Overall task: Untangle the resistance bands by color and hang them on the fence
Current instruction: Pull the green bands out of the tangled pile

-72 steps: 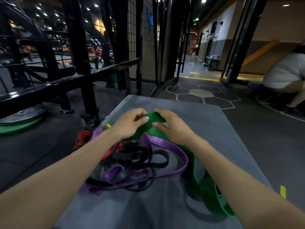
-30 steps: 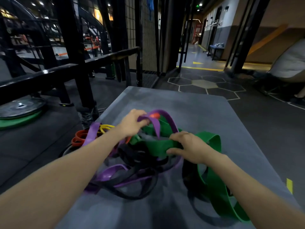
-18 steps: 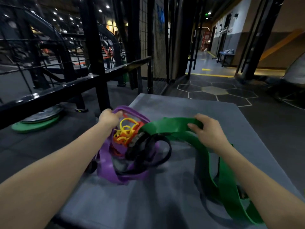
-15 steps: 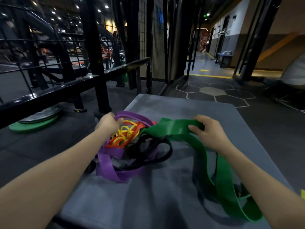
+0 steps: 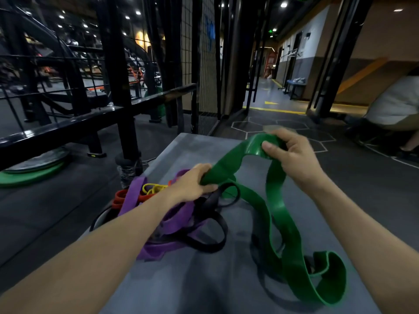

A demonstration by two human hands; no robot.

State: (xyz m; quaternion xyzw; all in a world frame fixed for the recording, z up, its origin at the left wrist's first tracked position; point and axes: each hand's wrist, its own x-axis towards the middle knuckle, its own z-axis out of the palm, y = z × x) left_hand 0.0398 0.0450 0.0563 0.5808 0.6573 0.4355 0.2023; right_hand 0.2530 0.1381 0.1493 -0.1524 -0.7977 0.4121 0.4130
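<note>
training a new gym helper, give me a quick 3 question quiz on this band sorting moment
1. True or false: both hands grip the wide green rubber resistance band.
2. Which band lies nearest the black metal fence rail? A) thin yellow band B) green band C) black band
3. Fill in: the bands rest on a grey ____.

Key:
1. True: left hand and right hand both hold it.
2. A
3. mat

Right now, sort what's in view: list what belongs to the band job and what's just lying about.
Job:
green band, held by left hand and right hand
purple band
black band
orange band
yellow band
fence rail

Lying about:
weight plate
grey mat
seated person
</note>
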